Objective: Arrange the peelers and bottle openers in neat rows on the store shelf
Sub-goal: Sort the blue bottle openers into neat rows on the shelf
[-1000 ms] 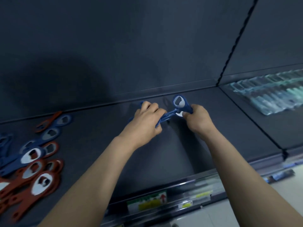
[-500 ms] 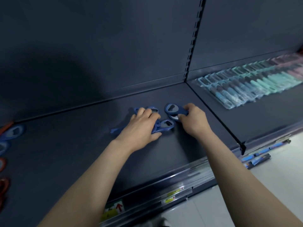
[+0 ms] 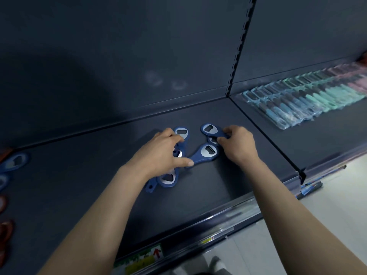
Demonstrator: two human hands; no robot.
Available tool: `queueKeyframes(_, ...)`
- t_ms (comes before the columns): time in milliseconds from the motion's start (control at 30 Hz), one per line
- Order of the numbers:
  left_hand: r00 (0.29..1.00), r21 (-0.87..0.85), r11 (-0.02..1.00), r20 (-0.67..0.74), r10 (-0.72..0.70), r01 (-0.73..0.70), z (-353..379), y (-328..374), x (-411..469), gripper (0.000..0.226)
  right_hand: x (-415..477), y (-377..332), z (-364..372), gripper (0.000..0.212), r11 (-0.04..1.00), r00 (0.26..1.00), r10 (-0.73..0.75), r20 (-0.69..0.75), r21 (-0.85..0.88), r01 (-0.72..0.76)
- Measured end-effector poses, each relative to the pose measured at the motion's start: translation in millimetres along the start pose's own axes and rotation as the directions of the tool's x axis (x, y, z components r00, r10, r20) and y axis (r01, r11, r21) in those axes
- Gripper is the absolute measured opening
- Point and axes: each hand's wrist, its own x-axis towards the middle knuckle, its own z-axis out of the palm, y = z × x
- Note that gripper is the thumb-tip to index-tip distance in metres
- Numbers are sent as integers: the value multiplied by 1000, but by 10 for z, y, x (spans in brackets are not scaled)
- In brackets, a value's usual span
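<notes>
Several blue bottle openers lie loose on the dark shelf (image 3: 79, 175) near its right end. My left hand (image 3: 158, 153) lies over a small cluster of them, its fingers curled on one by the far opener (image 3: 181, 132), its thumb touching the handle of the middle opener (image 3: 206, 151). Another blue opener (image 3: 167, 178) pokes out under my left wrist. My right hand (image 3: 237, 144) pinches the handle of the far-right opener (image 3: 209, 129). A row of wrapped peelers (image 3: 305, 100) sits on the neighbouring shelf to the right.
More blue openers (image 3: 14, 161) and red openers (image 3: 6, 233) lie at the shelf's far left edge. A slotted upright (image 3: 238, 46) divides the two shelf bays. The price rail (image 3: 208, 229) runs along the front edge, with pale floor (image 3: 317, 215) below right.
The view has swung right, so the left pile slid almost out of sight. The bunch of blue openers went from being held in both hands to lying spread on the shelf.
</notes>
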Motion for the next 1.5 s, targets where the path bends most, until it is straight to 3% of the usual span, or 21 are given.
queueKeyframes(167, 994, 105, 993, -93, -51, 61, -97, 22, 4, 44, 43, 37, -35, 35, 1000, 1000, 3, 13, -9, -2)
queueKeyframes(300, 974, 212, 974, -224, -35, 84, -38, 191, 35, 27, 121, 93, -115, 23, 1000, 1000, -25, 8, 8, 24)
queueKeyframes(467, 997, 104, 994, -75, -33, 41, 160, 536, 125, 30, 218, 167, -288, 23, 998, 998, -57, 14, 21, 56)
queueKeyframes(633, 980, 102, 982, -140, -144, 159, 239, 644, 214, 20, 213, 206, -371, 26, 991, 985, -129, 115, 56, 123)
queueKeyframes(833, 935, 26, 958, -226, -272, 285, 285, 714, 277, 27, 152, 171, -343, 32, 980, 957, -161, 243, -72, 183)
queueKeyframes(967, 903, 39, 940, -293, -314, 340, 317, 723, 320, 30, 74, 102, -352, 37, 962, 956, -144, 254, -190, 196)
queueKeyframes(1067, 888, 62, 936, -344, -306, 346, 368, 721, 367, 30, 32, 67, -354, 23, 938, 956, -170, 241, -258, 231)
queueKeyframes(1167, 883, -46, 947, -348, -314, 318, 408, 724, 403, 34, 75, 84, -352, 10, 926, 967, -168, 193, -305, 221)
queueKeyframes(1300, 853, -114, 957, -432, -291, 268, 362, 592, 365, 16, 145, 126, -351, 19, 904, 978, -181, 105, -374, 208)
queueKeyframes(1367, 833, -87, 958, -477, -280, 272, 281, 450, 288, 23, 157, 112, -343, 23, 876, 968, -243, 56, -415, 244)
queueKeyframes(1500, 920, 102, 951, -304, -248, 290, 132, 191, 116, 45, 76, -102, -244, 20, 870, 903, -420, 90, -242, 429)
